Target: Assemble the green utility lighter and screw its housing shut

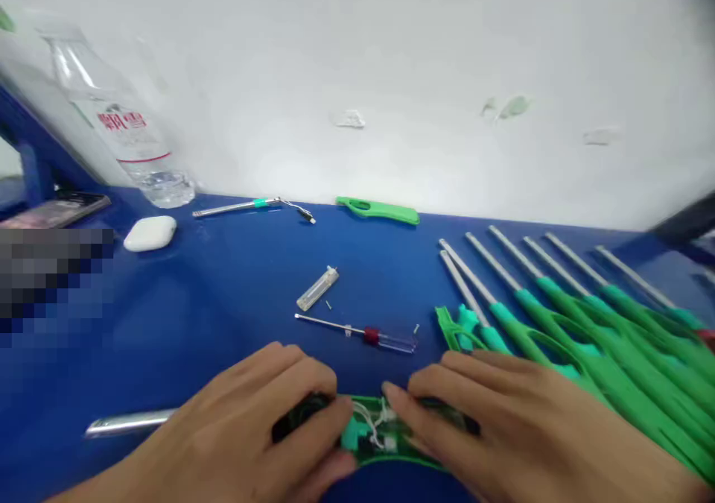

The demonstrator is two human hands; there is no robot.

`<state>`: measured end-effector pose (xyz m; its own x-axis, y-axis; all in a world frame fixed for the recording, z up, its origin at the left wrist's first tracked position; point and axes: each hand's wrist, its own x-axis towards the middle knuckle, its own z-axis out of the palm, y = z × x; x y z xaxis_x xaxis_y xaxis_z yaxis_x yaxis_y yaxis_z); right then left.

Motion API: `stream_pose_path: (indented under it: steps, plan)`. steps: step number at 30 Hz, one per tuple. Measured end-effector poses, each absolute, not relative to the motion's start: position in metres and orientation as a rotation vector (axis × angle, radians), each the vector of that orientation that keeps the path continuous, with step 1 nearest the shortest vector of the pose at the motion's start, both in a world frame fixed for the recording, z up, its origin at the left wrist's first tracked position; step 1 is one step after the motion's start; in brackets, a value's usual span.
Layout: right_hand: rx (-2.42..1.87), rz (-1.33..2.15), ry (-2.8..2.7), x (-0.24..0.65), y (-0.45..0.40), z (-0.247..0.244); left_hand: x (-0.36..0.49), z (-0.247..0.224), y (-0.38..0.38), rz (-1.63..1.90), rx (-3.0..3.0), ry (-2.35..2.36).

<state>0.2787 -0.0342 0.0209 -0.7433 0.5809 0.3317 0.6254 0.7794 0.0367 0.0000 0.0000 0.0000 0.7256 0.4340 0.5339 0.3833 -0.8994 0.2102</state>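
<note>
An opened long-nose lighter (377,460), a green shell with white wires and a teal part inside, lies at the bottom centre between my hands. Its metal tube (131,422) sticks out on the left, partly behind my left hand. My left hand (262,421) is closed around the left half of the shell, thumb pressed near the teal part. On the right half, my right hand (491,413) is closed too, with thumb and fingertips at the wires. My fingers cover much of the inside. Just beyond them is a screwdriver (357,330) with a red and clear handle.
Several green long-nose lighters (592,317) lie fanned out at right. Behind are a clear fuel tank (318,288), tiny screws, a green half shell (380,210) and a metal tube with wires (234,208). A white case (150,233), bottle (120,115) and phone (61,209) are left.
</note>
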Motion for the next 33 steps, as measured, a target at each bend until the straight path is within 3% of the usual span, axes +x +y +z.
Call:
stream_pose_path:
  steps: [5,16,26,33]
  plan:
    - [-0.958,-0.213,-2.652,0.292,-0.031,0.036,0.003,0.007,-0.003,0.909,2.762,0.768]
    - [-1.147,0.161,-2.666,0.307,-0.030,0.043,-0.004,0.016,-0.004,0.891,2.839,0.892]
    - [-1.451,-0.422,-2.464,0.312,-0.025,0.049,-0.007,-0.001,-0.002,0.989,2.960,0.970]
    - [-1.557,-0.353,-2.485,0.321,-0.027,0.043,-0.007,-0.010,-0.004,1.007,2.917,0.956]
